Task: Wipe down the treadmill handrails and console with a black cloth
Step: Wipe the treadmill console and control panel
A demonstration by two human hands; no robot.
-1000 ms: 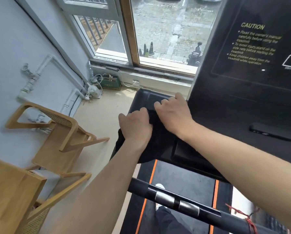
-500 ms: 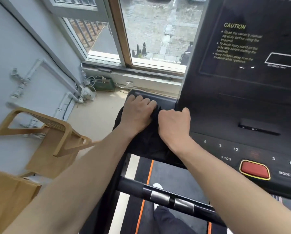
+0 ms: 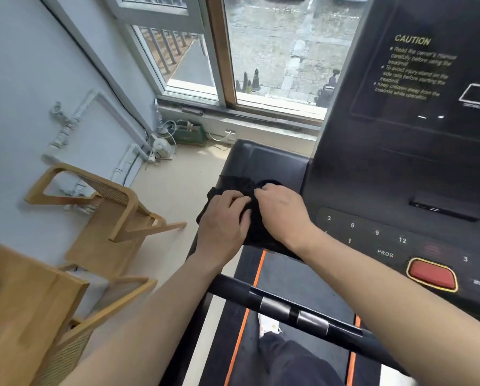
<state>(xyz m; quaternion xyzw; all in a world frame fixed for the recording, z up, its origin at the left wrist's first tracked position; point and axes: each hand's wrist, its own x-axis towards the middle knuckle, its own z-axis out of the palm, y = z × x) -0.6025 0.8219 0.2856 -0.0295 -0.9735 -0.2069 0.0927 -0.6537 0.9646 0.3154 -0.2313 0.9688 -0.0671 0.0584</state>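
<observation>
Where my hands meet: the black cloth (image 3: 257,231) lies bunched on the treadmill console's (image 3: 400,176) left side tray (image 3: 272,162).
Left hand (image 3: 223,218): fingers curled, clutching the cloth's left folds.
Right hand (image 3: 282,210): fingers bent, gripping the cloth just beside my left.
Handrail crossbar (image 3: 289,307): 6 o'clock from my hands.
Red button (image 3: 432,275): 4 o'clock.
Wooden chair (image 3: 113,218): 9 o'clock.
</observation>
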